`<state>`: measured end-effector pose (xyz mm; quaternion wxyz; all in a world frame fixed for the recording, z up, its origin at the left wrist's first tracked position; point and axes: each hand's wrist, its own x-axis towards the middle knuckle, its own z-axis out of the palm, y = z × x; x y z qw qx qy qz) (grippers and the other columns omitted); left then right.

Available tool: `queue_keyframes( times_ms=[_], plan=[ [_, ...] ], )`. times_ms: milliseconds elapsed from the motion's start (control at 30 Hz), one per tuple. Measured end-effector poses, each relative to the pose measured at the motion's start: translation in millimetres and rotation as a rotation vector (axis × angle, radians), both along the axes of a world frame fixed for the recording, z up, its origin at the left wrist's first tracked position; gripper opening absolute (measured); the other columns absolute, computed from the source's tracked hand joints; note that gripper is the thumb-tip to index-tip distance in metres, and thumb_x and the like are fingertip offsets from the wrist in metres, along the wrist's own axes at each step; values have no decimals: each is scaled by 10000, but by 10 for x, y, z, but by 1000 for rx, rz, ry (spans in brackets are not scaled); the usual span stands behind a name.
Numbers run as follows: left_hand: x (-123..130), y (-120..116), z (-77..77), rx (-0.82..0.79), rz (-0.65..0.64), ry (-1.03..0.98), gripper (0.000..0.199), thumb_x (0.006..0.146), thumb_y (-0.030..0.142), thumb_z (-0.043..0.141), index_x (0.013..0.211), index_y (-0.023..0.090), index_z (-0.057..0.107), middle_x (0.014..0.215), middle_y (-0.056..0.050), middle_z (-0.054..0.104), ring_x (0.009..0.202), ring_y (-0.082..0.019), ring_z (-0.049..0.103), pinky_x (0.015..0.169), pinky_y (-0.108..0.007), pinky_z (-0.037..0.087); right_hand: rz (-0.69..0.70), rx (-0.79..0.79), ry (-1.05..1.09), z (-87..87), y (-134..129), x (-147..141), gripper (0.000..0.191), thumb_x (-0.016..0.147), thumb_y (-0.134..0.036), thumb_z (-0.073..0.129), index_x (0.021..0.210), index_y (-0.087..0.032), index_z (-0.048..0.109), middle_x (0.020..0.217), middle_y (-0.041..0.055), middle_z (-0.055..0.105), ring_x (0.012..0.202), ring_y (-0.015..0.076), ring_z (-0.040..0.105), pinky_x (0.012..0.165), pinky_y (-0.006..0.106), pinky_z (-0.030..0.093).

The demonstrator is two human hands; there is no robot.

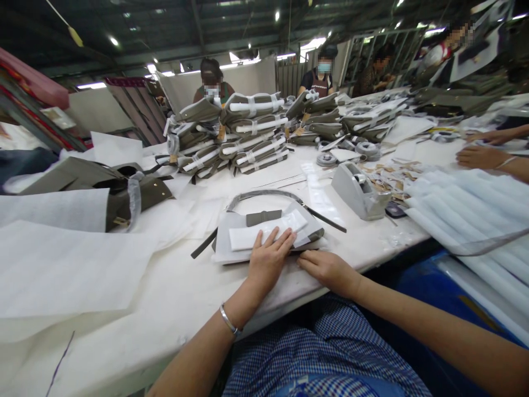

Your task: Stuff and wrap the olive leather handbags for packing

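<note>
A dark grey-green handbag (pixel 316 237) lies flat on the table in front of me, partly covered by pale wrapping sheet. Its handle strap (pixel 268 193) arches over the far side, wrapped along part of its length. On top rests a flat white packing strip (pixel 243 238), beside a folded grey-green piece (pixel 263 218). My left hand (pixel 268 256) presses down on the strip and the bag with fingers stretched out. At the bag's near right edge, my right hand (pixel 330 270) has its fingers curled together; what is between them is hidden.
Stacked wrapped handbags (pixel 252 132) stand at the back. To the right are a grey tape dispenser (pixel 357 190), scattered brown tags (pixel 392 179) and piled white foam tubes (pixel 475 204). White sheets (pixel 74 270) and another bag (pixel 136 193) lie left. A co-worker's hands (pixel 483 154) are far right.
</note>
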<state>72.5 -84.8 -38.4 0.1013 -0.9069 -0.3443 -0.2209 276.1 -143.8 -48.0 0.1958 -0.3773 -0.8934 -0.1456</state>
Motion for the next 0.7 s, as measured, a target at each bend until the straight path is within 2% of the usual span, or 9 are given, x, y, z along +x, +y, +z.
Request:
queue_keyframes(
  times_ms=[133, 233, 333, 533, 600, 700],
  plan=[
    [-1, 7, 3, 2, 4, 3, 483, 983, 296, 518, 1453, 341, 415, 1467, -3, 501, 1381, -220, 443, 1144, -529, 343, 3, 68, 26, 24, -174, 90, 273, 982, -126, 404, 973, -142, 676, 841, 81, 680, 733, 190, 621, 653, 304, 497],
    [1, 12, -7, 16, 5, 0, 488, 981, 300, 523, 1454, 349, 417, 1465, -11, 504, 1379, -227, 446, 1144, -519, 343, 26, 53, 33, 53, -345, 176, 250, 985, -142, 423, 1013, -151, 672, 823, 70, 688, 720, 178, 622, 649, 299, 491],
    [3, 14, -19, 18, -4, -9, 448, 996, 296, 493, 1438, 346, 444, 1458, -15, 511, 1378, -233, 447, 1146, -530, 332, 18, 21, 63, 73, -447, 223, 217, 972, -150, 470, 1084, -165, 655, 893, 73, 710, 784, 179, 639, 712, 316, 512],
    [6, 15, -35, -2, 2, -11, 424, 1003, 299, 476, 1422, 362, 458, 1456, 5, 515, 1378, -222, 447, 1146, -531, 328, -71, -136, 241, 18, -369, 131, 220, 929, -192, 551, 1135, -157, 620, 1181, 130, 682, 1087, 242, 629, 957, 438, 518],
    [11, 12, -38, 0, 3, -12, 415, 1000, 299, 483, 1410, 359, 476, 1451, 1, 520, 1375, -223, 450, 1146, -530, 328, -51, -160, 272, -9, -310, 104, 234, 927, -178, 539, 1145, -164, 621, 1112, 111, 708, 1039, 224, 654, 979, 455, 514],
    [18, 4, -38, -9, 9, -14, 409, 1004, 293, 475, 1407, 356, 480, 1461, 2, 507, 1384, -225, 437, 1152, -535, 316, -9, -123, 307, -25, -240, 110, 218, 925, -110, 496, 1045, -190, 660, 967, 65, 738, 914, 189, 691, 954, 439, 532]
  ],
)
